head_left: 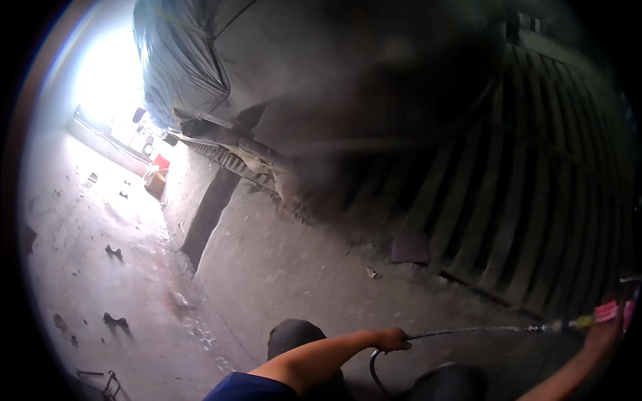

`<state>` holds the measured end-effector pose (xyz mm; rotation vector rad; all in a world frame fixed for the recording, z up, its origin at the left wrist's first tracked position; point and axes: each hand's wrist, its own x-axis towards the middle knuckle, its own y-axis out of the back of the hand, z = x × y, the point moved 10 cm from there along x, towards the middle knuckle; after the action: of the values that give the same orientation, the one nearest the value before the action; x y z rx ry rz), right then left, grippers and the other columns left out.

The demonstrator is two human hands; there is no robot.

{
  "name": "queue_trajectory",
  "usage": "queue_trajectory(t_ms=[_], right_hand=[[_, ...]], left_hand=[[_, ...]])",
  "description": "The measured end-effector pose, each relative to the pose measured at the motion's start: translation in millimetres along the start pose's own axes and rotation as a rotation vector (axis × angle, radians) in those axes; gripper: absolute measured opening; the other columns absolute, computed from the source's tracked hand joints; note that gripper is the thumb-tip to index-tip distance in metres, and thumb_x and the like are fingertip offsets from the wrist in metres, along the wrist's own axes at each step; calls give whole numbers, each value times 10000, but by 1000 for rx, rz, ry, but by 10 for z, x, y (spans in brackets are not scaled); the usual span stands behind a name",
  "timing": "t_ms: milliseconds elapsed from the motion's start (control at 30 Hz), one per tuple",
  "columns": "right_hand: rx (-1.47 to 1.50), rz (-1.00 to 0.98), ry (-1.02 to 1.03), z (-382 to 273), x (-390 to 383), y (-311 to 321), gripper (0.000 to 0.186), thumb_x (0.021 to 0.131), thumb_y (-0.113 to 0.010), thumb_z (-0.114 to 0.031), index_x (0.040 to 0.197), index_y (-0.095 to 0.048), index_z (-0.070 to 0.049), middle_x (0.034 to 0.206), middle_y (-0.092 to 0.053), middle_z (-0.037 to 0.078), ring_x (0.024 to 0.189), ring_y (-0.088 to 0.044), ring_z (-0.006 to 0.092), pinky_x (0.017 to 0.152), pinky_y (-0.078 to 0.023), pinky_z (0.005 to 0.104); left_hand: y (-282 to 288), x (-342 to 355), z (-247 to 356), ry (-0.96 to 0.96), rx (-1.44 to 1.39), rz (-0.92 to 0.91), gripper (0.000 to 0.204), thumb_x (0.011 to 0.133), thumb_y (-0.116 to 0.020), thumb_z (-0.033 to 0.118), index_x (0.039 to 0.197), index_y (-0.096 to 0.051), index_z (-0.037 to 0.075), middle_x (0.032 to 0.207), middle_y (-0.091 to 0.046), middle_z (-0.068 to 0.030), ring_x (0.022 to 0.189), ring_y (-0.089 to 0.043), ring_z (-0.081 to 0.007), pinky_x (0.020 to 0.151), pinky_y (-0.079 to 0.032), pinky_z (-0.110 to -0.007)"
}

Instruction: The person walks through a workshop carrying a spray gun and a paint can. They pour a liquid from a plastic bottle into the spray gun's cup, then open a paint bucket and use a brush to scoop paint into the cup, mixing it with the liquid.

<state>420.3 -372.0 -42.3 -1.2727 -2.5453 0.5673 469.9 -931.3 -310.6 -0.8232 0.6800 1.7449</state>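
Note:
My left hand [393,339] is closed around a dark, thin hose [468,329]. The hose runs nearly straight from this fist toward the right, and a loop of it hangs below. At the far right my right hand [605,332] grips a pink object [607,311] at the hose's other end; its kind I cannot make out in the dim edge of the picture. A yellow band [584,322] shows on the hose line just left of the pink part. Above the hand a pale metal piece [628,281] sticks out. My dark-clad knees show below.
Slatted panels [495,200] rise ahead and to the right, with a reddish square slab [409,248] at their foot. Plastic sheeting [180,67] hangs at upper left. A concrete ledge [207,214] borders the lower floor, where several dark brackets [115,321] lie. A box [155,181] stands near the bright window.

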Motion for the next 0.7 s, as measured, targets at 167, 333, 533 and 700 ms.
queue_trajectory(t_ms=[167,333,533,700], right_hand=[[-77,-134,-132,1413,-833,-327,429,951,-593,-190,1357,-507,-82,1376,-543,37,1024,-552,130,846,-443,285],[-27,-204,-356,2288,-1712,-815,455,928,-620,-201,1351,-493,-95,1312,-586,90,802,-580,141,690,-467,265],[75,-204,-508,2762,-2211,-1054,413,913,-648,-238,1275,-569,-56,1123,-635,46,779,-581,115,681,-481,261],[68,-188,-568,3013,-2373,-1023,399,927,-620,-248,1269,-570,-50,1249,-611,54,750,-560,130,639,-467,270]], left_hand=[[-154,-412,-116,157,120,-216,484,994,-441,353,1177,-540,-85,868,-670,-192,712,-673,-272,728,-502,-422],[-467,-934,-1021,266,94,-312,430,999,-415,335,1136,-599,-28,922,-670,-173,745,-666,-284,751,-515,-406],[-318,-1410,-1315,477,20,-337,404,960,-467,386,1089,-656,52,993,-687,-151,935,-647,-247,856,-492,-386],[-309,-1388,-1461,492,93,-180,340,900,-537,362,963,-685,63,957,-691,-170,960,-647,-312,874,-483,-431]])
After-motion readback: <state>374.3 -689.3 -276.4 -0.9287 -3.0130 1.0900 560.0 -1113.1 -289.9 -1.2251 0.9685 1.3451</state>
